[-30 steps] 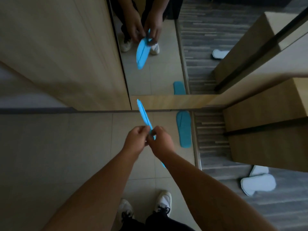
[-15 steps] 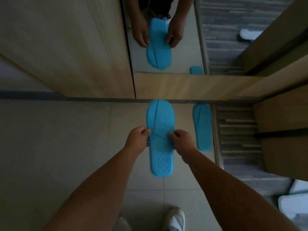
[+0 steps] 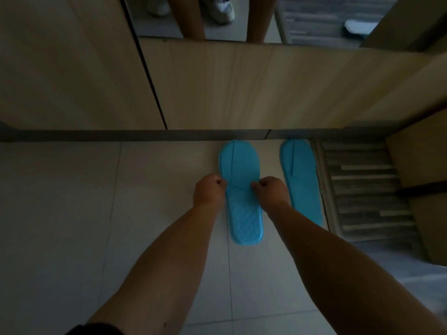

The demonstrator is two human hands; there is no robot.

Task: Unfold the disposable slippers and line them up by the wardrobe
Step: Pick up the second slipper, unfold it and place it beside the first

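The left hand (image 3: pixel 209 191) and the right hand (image 3: pixel 272 192) each close their grip on one edge of the blue slipper (image 3: pixel 243 192), flat on the floor (image 3: pixel 72 213). Right of the right grip lies a second slipper (image 3: pixel 301 177), toes at the wardrobe (image 3: pixel 242 88).

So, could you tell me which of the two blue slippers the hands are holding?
The left slipper: the left hand and right hand pinch its sides. The right slipper lies untouched beside the striped mat.
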